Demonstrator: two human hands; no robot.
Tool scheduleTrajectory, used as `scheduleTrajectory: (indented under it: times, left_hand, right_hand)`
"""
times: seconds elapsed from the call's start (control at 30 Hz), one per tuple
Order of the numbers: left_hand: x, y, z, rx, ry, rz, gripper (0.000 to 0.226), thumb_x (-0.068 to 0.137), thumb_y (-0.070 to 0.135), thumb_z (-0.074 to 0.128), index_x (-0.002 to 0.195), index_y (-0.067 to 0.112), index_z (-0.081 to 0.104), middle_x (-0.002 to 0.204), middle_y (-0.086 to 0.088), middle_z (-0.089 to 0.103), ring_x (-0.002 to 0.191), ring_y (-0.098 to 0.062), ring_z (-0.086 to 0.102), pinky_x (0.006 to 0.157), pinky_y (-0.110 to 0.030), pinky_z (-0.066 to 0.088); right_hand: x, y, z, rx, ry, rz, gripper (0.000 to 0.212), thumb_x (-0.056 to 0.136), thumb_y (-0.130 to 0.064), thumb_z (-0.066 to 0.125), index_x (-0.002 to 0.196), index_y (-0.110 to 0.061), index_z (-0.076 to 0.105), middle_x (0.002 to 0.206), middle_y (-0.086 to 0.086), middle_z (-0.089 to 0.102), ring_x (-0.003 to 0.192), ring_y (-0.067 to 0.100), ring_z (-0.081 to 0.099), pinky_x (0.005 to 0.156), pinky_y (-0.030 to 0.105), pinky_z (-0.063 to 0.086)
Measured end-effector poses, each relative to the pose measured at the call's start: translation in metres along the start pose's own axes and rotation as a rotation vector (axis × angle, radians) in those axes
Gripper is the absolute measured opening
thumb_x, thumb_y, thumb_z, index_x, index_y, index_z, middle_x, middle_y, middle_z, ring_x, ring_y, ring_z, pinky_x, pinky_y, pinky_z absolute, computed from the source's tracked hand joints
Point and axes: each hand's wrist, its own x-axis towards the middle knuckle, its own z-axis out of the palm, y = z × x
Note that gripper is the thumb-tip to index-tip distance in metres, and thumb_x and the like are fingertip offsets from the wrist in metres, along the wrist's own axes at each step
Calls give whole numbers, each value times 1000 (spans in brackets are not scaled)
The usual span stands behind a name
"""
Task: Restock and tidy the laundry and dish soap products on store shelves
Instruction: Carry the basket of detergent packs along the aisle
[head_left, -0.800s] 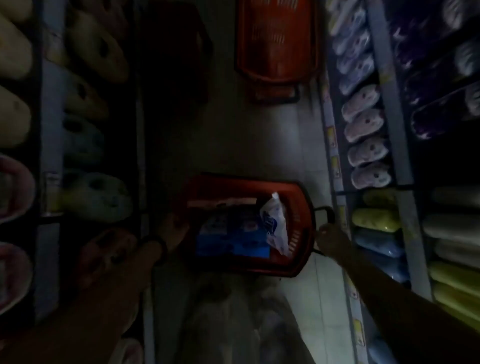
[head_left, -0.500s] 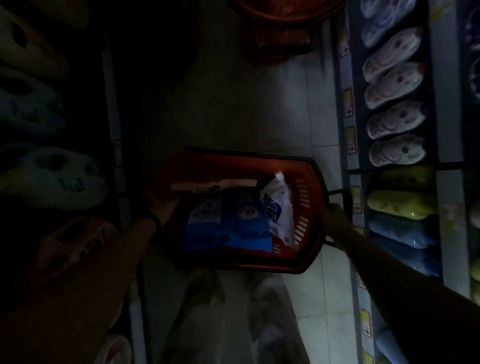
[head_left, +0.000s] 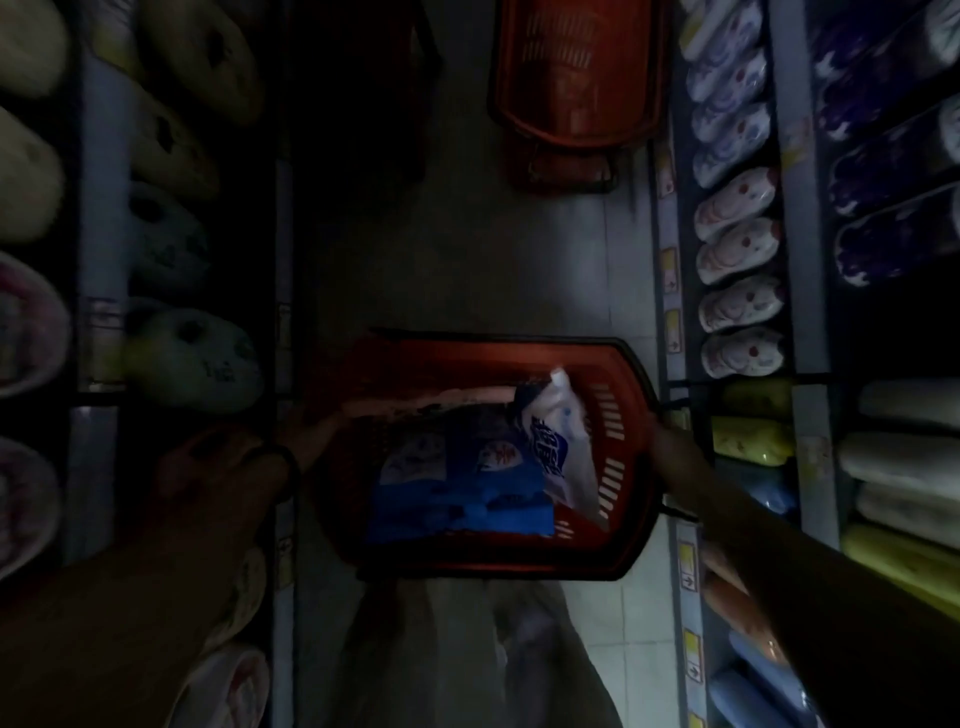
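Unmoved, slotted plastic basket (head_left: 615, 447) stays gripped by left hand (head_left: 310, 434) and right hand (head_left: 671, 448)

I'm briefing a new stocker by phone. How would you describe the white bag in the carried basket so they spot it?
Find the red basket held mid-aisle between the left hand and right hand, not the second basket on the floor ahead. At its right end, the white bag leans against the slotted wall. Only it is white with blue print; beside it lie blue packs.
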Motion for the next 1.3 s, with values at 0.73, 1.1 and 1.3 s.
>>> scheduleTrajectory:
  times: [0.73, 1.1, 1.3]
  left_hand:
    - [-492, -127, -4, -465, 939, -128, 63, 105, 67, 35, 125, 20, 72, 135, -20, 68, 122, -39, 62, 93, -43, 43]
    - [-660, -309, 123, -914, 1241, -392, 65, 99, 70, 41, 105, 15, 75, 123, -28, 71, 114, -44, 66, 92, -46, 50]
    - [-763, -416, 236, -1151, 1380, -543, 75, 83, 73, 43, 107, 12, 79, 118, -24, 75, 115, -41, 68, 92, -44, 53]
  right_hand:
    - [-338, -152, -50, -394, -176, -781, 55, 102, -57, 48, 124, -13, 75, 119, 13, 76, 110, 35, 71, 104, 49, 56]
    - [-480, -75, 60, -657, -456, -971, 52, 89, -63, 56, 88, -15, 75, 92, 7, 80, 88, 30, 76, 95, 50, 61]
    - [-574, 46, 121, -890, -594, -1041, 63, 82, -69, 59, 101, -12, 78, 107, 12, 80, 101, 34, 75, 103, 52, 57]
